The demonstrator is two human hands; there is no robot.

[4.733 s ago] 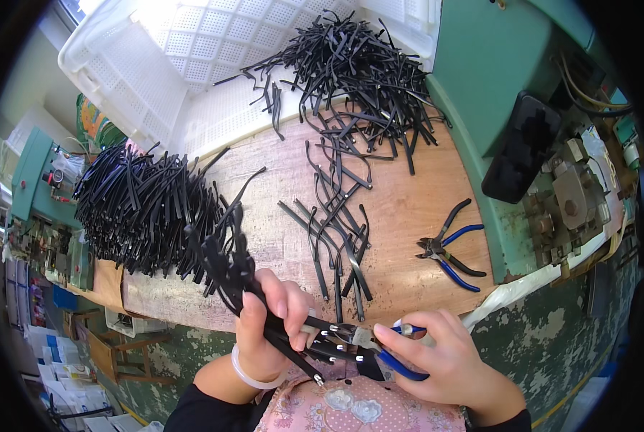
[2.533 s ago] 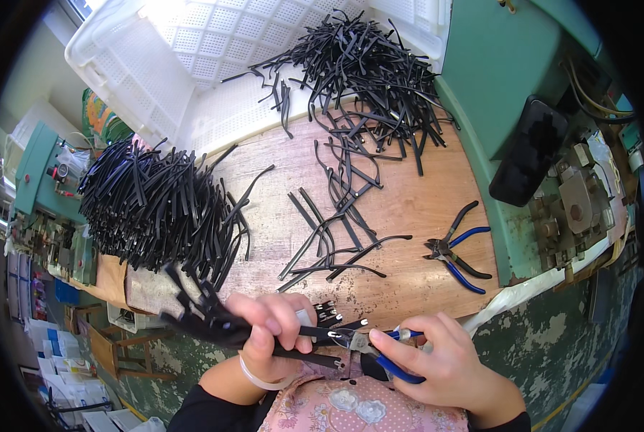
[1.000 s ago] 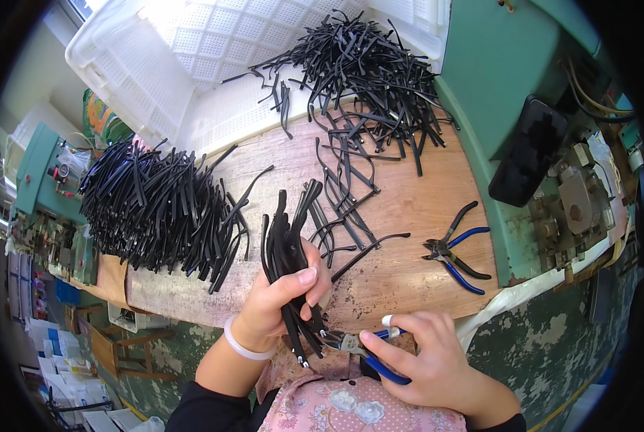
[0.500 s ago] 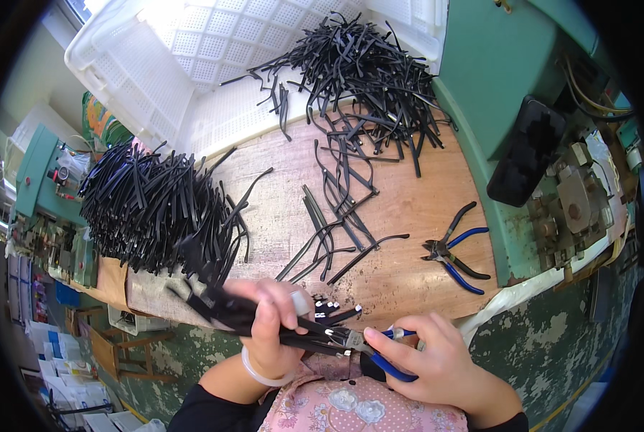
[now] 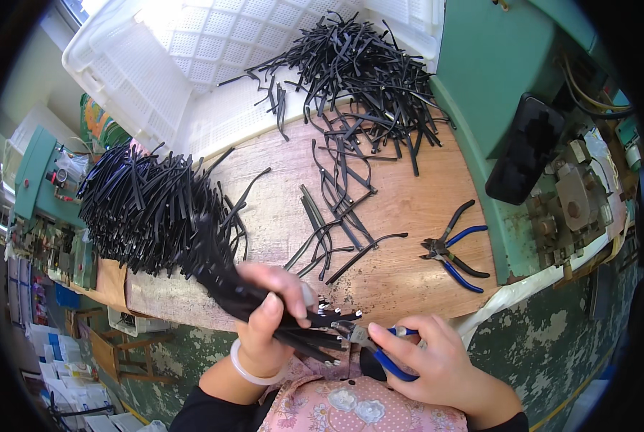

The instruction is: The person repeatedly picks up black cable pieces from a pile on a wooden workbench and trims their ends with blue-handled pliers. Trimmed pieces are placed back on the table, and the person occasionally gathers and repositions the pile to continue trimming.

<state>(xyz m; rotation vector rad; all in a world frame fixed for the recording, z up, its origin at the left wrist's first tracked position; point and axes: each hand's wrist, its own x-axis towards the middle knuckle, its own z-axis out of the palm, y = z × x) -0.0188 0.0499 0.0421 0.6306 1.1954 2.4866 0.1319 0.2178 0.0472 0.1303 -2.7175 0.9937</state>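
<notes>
My left hand (image 5: 268,324) is closed around a bundle of black eyeglass temples (image 5: 225,288). Their light-tipped ends fan out to the right, and the other ends blur toward the heap on the left. A pale bangle circles my left wrist, and a white wrap covers one finger. Blue-handled cutting pliers (image 5: 392,366) are gripped in my right hand (image 5: 430,360). The pliers' jaws lie at the temple ends, just right of my left fingers; whether they touch one is hard to see. Both hands are above my pink patterned apron (image 5: 369,410), at the table's near edge.
A large heap of temples (image 5: 146,209) lies left, another (image 5: 365,72) at the back, partly in a white perforated crate (image 5: 135,79). Loose temples (image 5: 343,201) cover mid-table. A second pair of pliers (image 5: 451,252) rests right, beside a green machine (image 5: 480,79) and a black phone (image 5: 525,147).
The bundle's far ends have swung upward toward the left heap. My left fingers have shifted slightly, and the temple ends are spread wider. My right hand and its pliers have hardly moved.
</notes>
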